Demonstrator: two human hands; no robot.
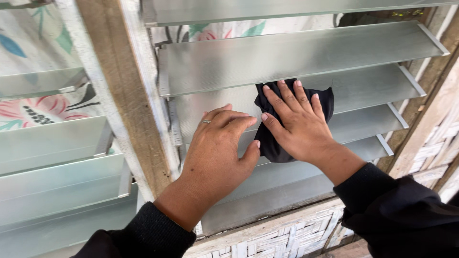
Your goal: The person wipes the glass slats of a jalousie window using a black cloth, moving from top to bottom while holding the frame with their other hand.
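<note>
My right hand (297, 125) lies flat, fingers spread, pressing a black cloth (273, 143) against a frosted glass louvre slat (363, 86) in a window. The cloth hangs down over the slat's front edge. My left hand (221, 153), with a ring on one finger, rests just left of the cloth, its fingers curled over the edge of the slat below (354, 125). Both arms wear black sleeves.
A weathered wooden post (125, 91) separates this window from another set of glass slats (57, 143) on the left. A floral curtain (28, 43) shows behind the glass. Woven bamboo wall (287, 236) runs below the sill, and a wooden frame (430, 119) stands at right.
</note>
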